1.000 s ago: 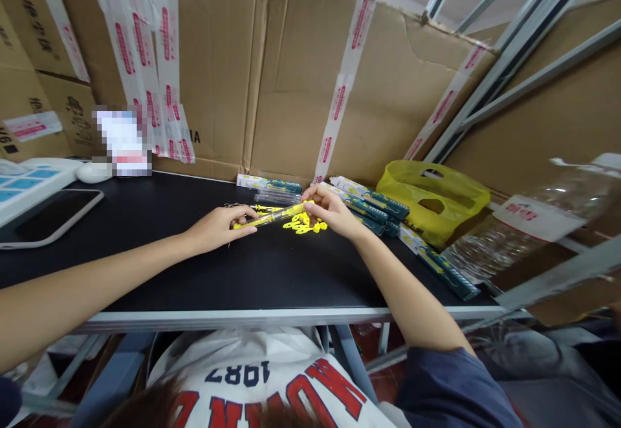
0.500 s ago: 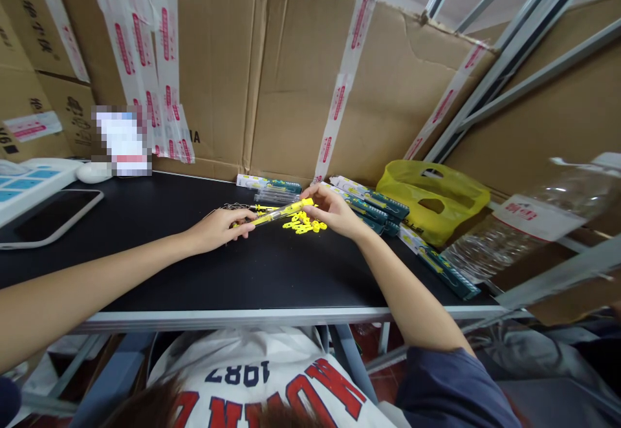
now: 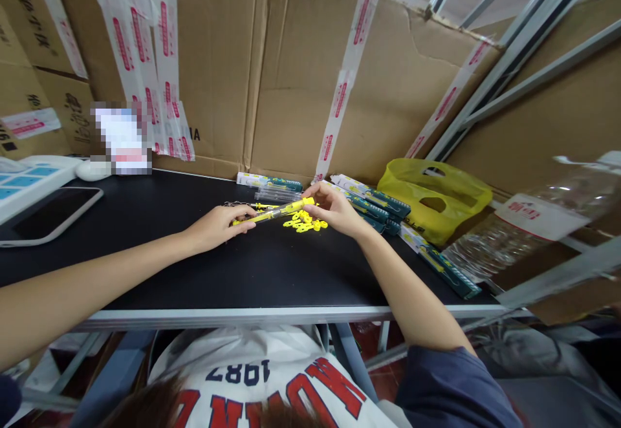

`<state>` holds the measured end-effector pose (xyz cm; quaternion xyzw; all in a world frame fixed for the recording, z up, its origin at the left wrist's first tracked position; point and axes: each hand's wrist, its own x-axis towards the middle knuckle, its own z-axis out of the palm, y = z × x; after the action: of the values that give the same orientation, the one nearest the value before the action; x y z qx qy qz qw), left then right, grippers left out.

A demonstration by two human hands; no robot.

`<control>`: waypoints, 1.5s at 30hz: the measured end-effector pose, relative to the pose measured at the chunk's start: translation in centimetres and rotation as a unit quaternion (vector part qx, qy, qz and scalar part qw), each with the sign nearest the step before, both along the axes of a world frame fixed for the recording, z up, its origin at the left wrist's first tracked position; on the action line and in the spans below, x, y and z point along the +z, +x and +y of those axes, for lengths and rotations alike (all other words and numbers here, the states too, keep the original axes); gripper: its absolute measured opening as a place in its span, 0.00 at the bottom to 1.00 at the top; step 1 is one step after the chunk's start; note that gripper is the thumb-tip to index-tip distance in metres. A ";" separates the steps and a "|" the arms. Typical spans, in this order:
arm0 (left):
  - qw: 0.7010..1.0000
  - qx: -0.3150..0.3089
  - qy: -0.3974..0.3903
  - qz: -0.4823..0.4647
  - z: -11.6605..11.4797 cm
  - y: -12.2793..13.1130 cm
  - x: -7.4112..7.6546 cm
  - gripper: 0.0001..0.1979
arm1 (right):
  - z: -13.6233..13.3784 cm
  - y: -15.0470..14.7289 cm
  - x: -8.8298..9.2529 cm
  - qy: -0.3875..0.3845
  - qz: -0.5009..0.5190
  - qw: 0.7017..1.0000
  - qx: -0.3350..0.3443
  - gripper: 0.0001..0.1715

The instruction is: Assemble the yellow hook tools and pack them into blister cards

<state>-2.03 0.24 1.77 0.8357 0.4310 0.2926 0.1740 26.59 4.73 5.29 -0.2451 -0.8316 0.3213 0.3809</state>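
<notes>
In the head view, you are gripping the lower end of the clear and yellow tube (image 3: 274, 213) with your left hand (image 3: 226, 224), holding it aslant just left of and above the pile of small yellow pieces (image 3: 305, 222), while your right hand (image 3: 334, 211) is bracketing its yellow end (image 3: 308, 202), fingertip pressure there being impossible to tell. By my judgement, you are risking a drop onto that pile through a slack left pinch, or a scattered pile through a low right thumb.
</notes>
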 end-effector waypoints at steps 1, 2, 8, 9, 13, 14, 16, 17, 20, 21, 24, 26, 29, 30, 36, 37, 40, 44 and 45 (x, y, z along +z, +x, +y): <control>1.000 0.000 -0.003 0.001 0.0 0.0 0.0 0.19 | 0.0 0.0 0.0 -0.001 -0.002 1.000 -0.001 0.17; 1.000 0.000 -0.004 0.002 0.0 0.0 -0.1 0.19 | 0.0 0.0 0.1 -0.002 -0.003 1.000 -0.001 0.17; 1.000 -0.007 -0.014 -0.004 0.2 -0.2 -0.3 0.19 | -0.1 -0.1 0.2 0.000 -0.001 1.000 -0.008 0.18; 1.000 -0.008 -0.015 -0.006 0.2 -0.2 -0.4 0.19 | -0.1 -0.1 0.2 0.003 -0.001 1.000 -0.010 0.18; 1.000 -0.014 -0.008 -0.011 0.2 -0.2 -0.3 0.18 | 0.0 -0.2 0.2 0.045 -0.003 0.998 -0.040 0.19; 1.000 -0.015 -0.006 -0.011 0.2 -0.2 -0.4 0.18 | 0.1 -0.2 0.2 0.056 -0.004 0.997 -0.048 0.19; 1.000 -0.016 -0.005 -0.012 0.2 -0.2 -0.4 0.18 | 0.2 -0.2 0.1 0.056 -0.003 0.997 -0.049 0.19; 1.000 -0.016 -0.006 -0.012 0.2 -0.2 -0.4 0.18 | 0.2 -0.2 0.0 0.044 -0.001 0.998 -0.042 0.19; 1.000 -0.015 -0.010 -0.016 0.2 -0.2 -0.4 0.18 | 0.2 -0.2 -0.2 0.004 0.009 1.000 -0.011 0.18; 1.000 -0.015 -0.012 -0.018 0.2 -0.3 -0.4 0.18 | 0.2 -0.3 -0.2 -0.004 0.013 1.000 -0.003 0.18; 0.999 -0.017 -0.016 -0.025 0.3 -0.3 -0.4 0.18 | 0.1 -0.3 -0.3 -0.019 0.022 0.999 0.013 0.18; 0.999 -0.019 -0.019 -0.026 0.3 -0.3 -0.5 0.18 | 0.0 -0.4 -0.2 -0.026 0.027 0.999 0.018 0.18; 0.999 -0.019 -0.020 -0.022 0.4 -0.3 -0.6 0.18 | -0.1 -0.4 -0.1 -0.031 0.027 0.999 0.018 0.18; 0.999 -0.019 -0.021 -0.021 0.5 -0.3 -0.6 0.18 | -0.1 -0.4 -0.1 -0.031 0.026 0.999 0.016 0.18; 0.999 0.020 -0.023 -0.035 0.3 -0.2 -0.4 0.19 | 0.0 -0.4 -0.2 -0.020 0.027 0.999 0.012 0.18; 0.998 0.028 -0.030 -0.044 0.3 -0.1 -0.4 0.19 | 0.0 -0.4 -0.2 -0.018 0.028 0.999 0.011 0.18; 0.989 0.043 -0.099 -0.105 0.5 0.1 -0.1 0.19 | 0.0 -0.5 -0.2 -0.017 0.028 0.999 0.006 0.18; 0.922 0.049 -0.240 -0.299 1.0 0.2 0.5 0.17 | 0.2 -0.4 -0.1 -0.016 0.037 0.999 -0.006 0.19; 0.893 0.041 -0.273 -0.356 1.0 0.1 0.8 0.16 | 0.3 -0.2 0.0 -0.016 0.042 0.999 -0.010 0.19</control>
<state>-1.93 1.27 2.52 0.5766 0.4369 0.4487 0.5247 26.36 5.01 5.32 -0.2462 -0.8068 0.3408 0.4150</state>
